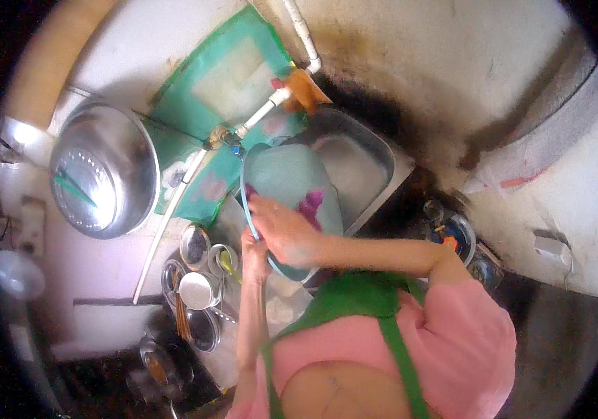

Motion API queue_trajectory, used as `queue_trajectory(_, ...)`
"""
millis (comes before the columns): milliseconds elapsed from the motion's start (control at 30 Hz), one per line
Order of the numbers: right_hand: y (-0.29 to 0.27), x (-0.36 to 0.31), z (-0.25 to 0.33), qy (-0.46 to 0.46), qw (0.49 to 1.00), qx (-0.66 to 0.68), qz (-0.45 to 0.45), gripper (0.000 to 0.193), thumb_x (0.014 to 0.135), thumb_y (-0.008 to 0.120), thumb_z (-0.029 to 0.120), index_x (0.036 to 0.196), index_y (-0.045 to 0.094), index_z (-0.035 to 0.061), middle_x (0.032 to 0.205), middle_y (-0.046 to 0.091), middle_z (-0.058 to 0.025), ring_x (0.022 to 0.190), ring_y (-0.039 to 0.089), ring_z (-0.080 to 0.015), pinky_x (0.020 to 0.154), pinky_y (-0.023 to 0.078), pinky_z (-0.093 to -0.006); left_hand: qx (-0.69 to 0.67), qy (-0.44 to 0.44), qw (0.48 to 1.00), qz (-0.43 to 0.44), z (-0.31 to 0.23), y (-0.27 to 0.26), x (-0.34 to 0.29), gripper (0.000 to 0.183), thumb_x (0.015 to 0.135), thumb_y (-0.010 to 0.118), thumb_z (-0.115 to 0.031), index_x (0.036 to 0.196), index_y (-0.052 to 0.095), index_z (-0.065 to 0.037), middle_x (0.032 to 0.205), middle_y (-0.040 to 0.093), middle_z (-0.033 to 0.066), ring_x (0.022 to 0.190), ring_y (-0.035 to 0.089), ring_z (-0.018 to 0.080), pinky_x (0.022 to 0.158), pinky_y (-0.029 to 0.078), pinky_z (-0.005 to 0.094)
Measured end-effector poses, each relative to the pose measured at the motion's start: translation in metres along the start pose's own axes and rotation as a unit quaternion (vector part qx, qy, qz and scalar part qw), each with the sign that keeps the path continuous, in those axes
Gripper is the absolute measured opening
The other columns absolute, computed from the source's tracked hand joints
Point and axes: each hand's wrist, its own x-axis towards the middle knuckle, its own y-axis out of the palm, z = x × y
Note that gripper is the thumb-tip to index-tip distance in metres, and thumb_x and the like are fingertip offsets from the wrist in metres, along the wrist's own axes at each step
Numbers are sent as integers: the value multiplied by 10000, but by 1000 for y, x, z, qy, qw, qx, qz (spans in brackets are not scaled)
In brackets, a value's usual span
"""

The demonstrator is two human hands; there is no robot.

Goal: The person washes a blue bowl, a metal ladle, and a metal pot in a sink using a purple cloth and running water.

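Observation:
A light blue-grey plastic basin [288, 167] is tilted up on its side over the near part of a metal sink [355, 157]. My left hand [254, 257] grips the basin's rim low on its left side, fingers closed. My right hand [286, 230] presses a purple cloth [311, 204] against the basin near the same rim. Bits of the cloth stick out on both sides of the right hand, and its fingers are bent round it. Most of the cloth lies hidden under that hand. Both hands are close together, almost touching.
A white pipe with a tap [235, 145] runs along the wall behind the basin. A big steel bowl [107, 167] hangs at left. Jars and a white-lidded container [199, 290] stand left of my left forearm. An orange cloth [304, 91] drapes by the pipe.

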Motion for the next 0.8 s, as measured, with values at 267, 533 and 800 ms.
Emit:
queue_trajectory(267,-31,92,-130,244,962,-35,114,219,679,603,227,824,621,64,743,613,-169,692,593,-328,657,463,-420,71,-43,996,28,-11,23,-15,243,723,639,-14,960,585,-27,871,622,34,738,581,131,686,462,264)
queue_trajectory(533,-20,11,20,61,992,27,109,185,662,577,113,819,502,50,806,463,-128,756,505,-309,629,450,-400,53,-28,998,25,-1,-16,-23,247,717,612,18,957,593,-37,893,614,21,772,563,103,695,446,256)
queue_trajectory(800,-3,89,-168,220,945,9,241,157,750,526,199,870,580,114,888,572,-101,877,541,-295,706,436,-413,131,-52,988,57,9,-10,-51,260,707,657,3,959,604,-33,861,620,15,777,559,112,703,451,276)
